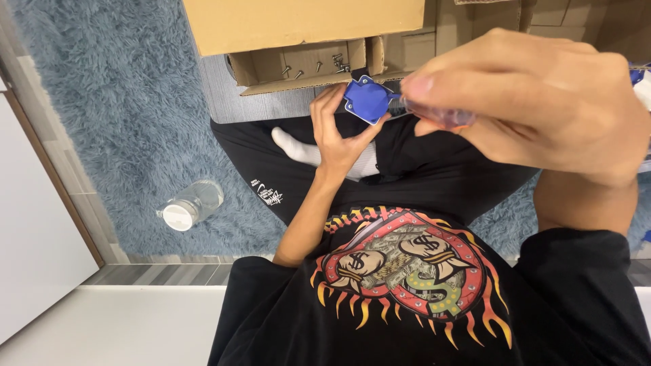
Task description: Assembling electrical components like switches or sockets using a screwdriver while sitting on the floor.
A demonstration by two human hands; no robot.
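Observation:
My left hand (337, 132) holds a small blue plastic part (366, 99) between thumb and fingers, above my crossed legs. My right hand (542, 102) is close to the camera and grips a screwdriver by its clear reddish handle (444, 116). The screwdriver's dark shaft (395, 103) points left and meets the blue part. Several loose screws (319, 66) lie in a shallow cardboard tray (261, 68) just beyond the blue part.
A large cardboard box (298, 24) stands over the tray at the top. A clear plastic bottle (191, 205) lies on the blue shaggy rug (122, 102) to the left. A white surface (102, 325) and a wall edge run along the lower left.

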